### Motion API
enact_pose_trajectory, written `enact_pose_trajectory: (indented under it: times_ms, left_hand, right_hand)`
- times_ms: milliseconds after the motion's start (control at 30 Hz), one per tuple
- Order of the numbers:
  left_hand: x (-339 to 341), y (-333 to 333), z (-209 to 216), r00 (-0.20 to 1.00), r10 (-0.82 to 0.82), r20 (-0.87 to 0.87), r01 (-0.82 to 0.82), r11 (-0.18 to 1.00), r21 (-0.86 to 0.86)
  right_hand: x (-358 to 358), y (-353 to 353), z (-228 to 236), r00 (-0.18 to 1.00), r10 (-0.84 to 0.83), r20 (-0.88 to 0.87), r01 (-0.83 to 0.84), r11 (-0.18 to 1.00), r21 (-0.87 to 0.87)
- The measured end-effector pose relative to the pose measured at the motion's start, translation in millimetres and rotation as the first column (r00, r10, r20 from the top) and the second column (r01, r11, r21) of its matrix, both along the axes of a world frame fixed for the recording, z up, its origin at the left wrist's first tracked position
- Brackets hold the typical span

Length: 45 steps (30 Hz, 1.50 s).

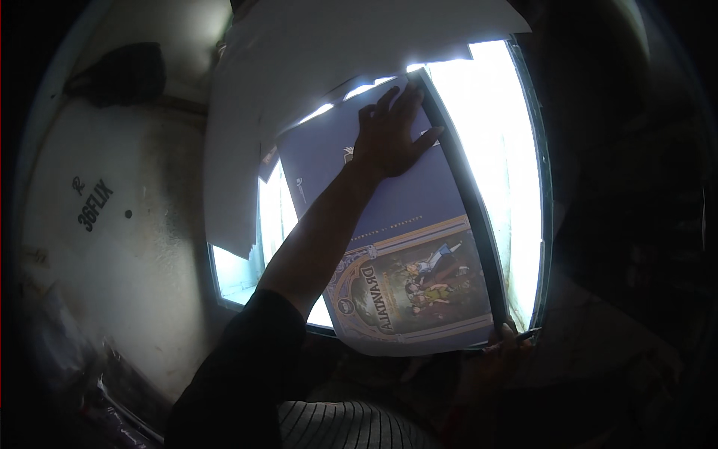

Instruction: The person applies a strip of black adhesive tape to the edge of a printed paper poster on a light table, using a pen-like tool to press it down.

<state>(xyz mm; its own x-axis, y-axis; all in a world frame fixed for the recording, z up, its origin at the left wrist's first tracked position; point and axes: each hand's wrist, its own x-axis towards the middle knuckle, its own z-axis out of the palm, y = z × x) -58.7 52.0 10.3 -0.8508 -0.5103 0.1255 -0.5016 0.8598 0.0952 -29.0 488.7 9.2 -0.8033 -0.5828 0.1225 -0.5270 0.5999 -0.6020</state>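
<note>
One grip, my left (387, 135), lies splayed, clasping nothing, on one printed sheet (404, 198) centred on one lit desk (516, 165): probably light, limp, best held by its near edge. One dark strip (476, 221) flanks it. My right grip (510, 343), near-right corner: closure I cannot tell. One white sheet (351, 37) covers the far edge.

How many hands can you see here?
2: the left hand high on the printed sheet, the right hand, dim, by its lower right corner. Shadow may hide others.

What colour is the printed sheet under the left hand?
The printed sheet is muted purplish blue beneath the left hand, seen best in the head view.
</note>
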Motion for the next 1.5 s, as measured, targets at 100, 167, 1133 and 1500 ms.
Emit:
enact_pose_trajectory:
  times_ms: [100, 167, 1133, 1500]
  left_hand:
    - [3.0, -2.1, 1.9, 1.000, 0.005, 0.003, -0.005, 1.000, 0.021]
    - [4.3, -3.5, 2.0, 1.000, 0.012, 0.013, -0.012, 1.000, 0.016]
    - [0.2, -12.5, -15.0, 0.978, -0.187, -0.097, 0.180, 0.981, -0.072]
    - [-3.9, -9.7, -13.7, 0.982, -0.171, -0.085, 0.168, 0.985, -0.041]
  right_hand:
    - [-2.1, -4.5, 5.1, 1.000, 0.014, -0.021, -0.014, 1.000, 0.000]
    - [-2.4, -6.9, 7.2, 0.998, 0.037, -0.047, -0.036, 0.999, 0.015]
    - [-1.0, 18.6, 3.8, 0.999, -0.039, -0.031, 0.032, 0.981, -0.193]
    - [-5.1, 24.2, 2.0, 1.000, -0.020, -0.002, 0.019, 0.983, -0.184]
